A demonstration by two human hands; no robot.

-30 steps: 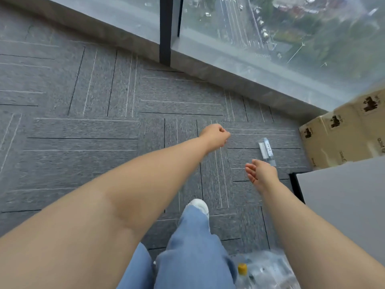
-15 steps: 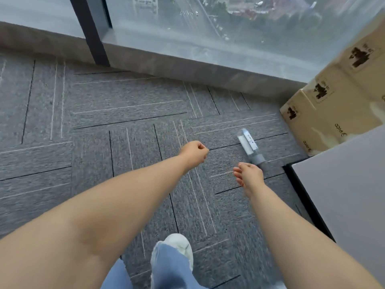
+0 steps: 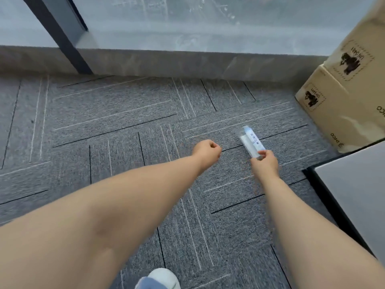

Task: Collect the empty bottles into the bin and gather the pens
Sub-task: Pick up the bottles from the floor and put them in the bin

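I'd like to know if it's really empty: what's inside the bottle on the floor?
Nothing shows through the clear parts of the bottle. Its label hides much of the inside, and the right hand covers the base end.

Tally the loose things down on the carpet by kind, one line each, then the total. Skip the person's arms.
bottle: 1
cardboard boxes: 2, one stacked on the other
shoe: 1
Total: 4
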